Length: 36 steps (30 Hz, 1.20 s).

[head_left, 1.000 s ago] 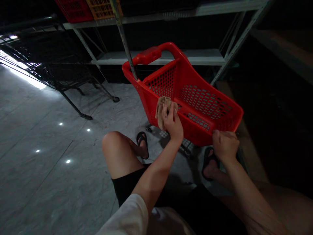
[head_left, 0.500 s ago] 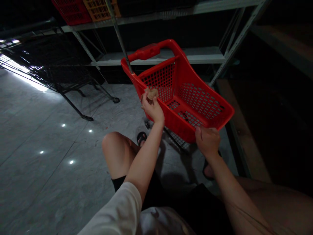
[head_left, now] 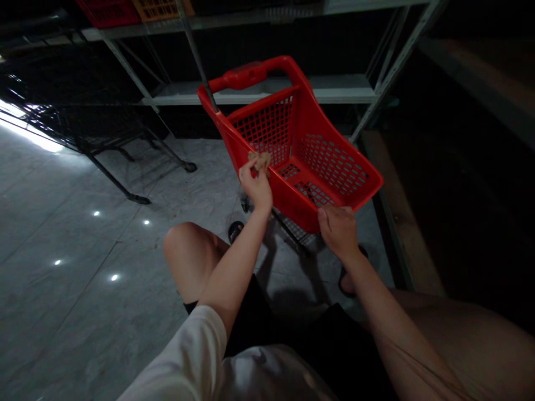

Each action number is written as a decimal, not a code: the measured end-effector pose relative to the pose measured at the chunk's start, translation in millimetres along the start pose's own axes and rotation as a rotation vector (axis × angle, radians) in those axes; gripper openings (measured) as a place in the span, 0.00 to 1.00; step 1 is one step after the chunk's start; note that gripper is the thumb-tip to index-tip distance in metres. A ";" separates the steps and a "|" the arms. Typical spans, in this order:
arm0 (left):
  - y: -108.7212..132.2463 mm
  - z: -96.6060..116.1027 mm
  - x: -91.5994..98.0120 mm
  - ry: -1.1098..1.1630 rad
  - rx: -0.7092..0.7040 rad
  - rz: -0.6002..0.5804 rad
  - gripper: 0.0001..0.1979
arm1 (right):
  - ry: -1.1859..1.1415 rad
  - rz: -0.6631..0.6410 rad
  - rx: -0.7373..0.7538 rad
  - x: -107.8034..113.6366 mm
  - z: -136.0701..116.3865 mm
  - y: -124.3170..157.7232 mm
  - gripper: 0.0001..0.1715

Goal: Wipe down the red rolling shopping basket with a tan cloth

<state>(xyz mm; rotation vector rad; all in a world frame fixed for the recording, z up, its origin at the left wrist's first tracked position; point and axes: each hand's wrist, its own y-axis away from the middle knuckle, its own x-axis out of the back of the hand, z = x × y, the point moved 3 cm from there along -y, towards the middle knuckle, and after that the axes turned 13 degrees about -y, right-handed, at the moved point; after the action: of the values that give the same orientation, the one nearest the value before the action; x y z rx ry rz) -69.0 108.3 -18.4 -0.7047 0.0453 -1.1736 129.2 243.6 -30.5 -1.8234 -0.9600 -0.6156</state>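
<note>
A small red shopping cart point(head_left: 292, 206) with a perforated plastic basket stands in front of me, its handle on the far side. Crumpled in my left hand point(head_left: 257, 186) is a tan cloth point(head_left: 261, 160), held against the basket's near left rim. My fingers curl round the cloth and partly hide it. My right hand point(head_left: 340, 231) grips the basket's front rim at the near corner, thumb on top and the other fingers hidden. Through the basket's holes the floor shows. A grey pole point(head_left: 194, 50) rises from the cart's left handle corner.
Behind the cart is a white metal shelf rack point(head_left: 263, 97), with a red crate point(head_left: 108, 12) and a yellow crate point(head_left: 159, 8) on its upper level. A black wire cart point(head_left: 96, 128) stands at the left on the grey tiled floor point(head_left: 83, 312). Wooden boards point(head_left: 409, 223) lie at the right.
The whole view has shifted, so the cart and both hands appear slightly left and higher. My left hand still holds the cloth at the rim, with its fingers slightly rearranged. My right hand keeps its grip.
</note>
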 end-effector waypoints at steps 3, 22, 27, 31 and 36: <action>1.0 7.6 -0.7 0.021 -0.069 -0.034 0.13 | -0.035 0.035 0.002 -2.6 -0.3 0.5 0.33; 109.0 60.3 56.8 0.313 -0.526 -0.948 0.42 | -0.752 0.185 -0.359 16.0 -15.8 41.3 0.33; 63.4 86.1 51.9 0.181 -1.054 -1.053 0.33 | -0.684 0.705 -0.498 29.6 -7.9 75.9 0.23; 38.0 83.3 27.9 -0.126 -1.133 -1.132 0.17 | -0.439 0.813 -0.403 33.8 -19.6 73.2 0.22; 42.1 77.7 15.8 -0.325 -1.157 -1.157 0.15 | -0.163 0.547 -0.086 15.1 -31.0 50.7 0.21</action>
<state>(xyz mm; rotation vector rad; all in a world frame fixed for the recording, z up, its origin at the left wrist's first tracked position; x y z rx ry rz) 2.3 140.6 25.7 -2.1125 0.0406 -2.1100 179.5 208.6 -32.0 -2.1195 -0.4991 -0.1715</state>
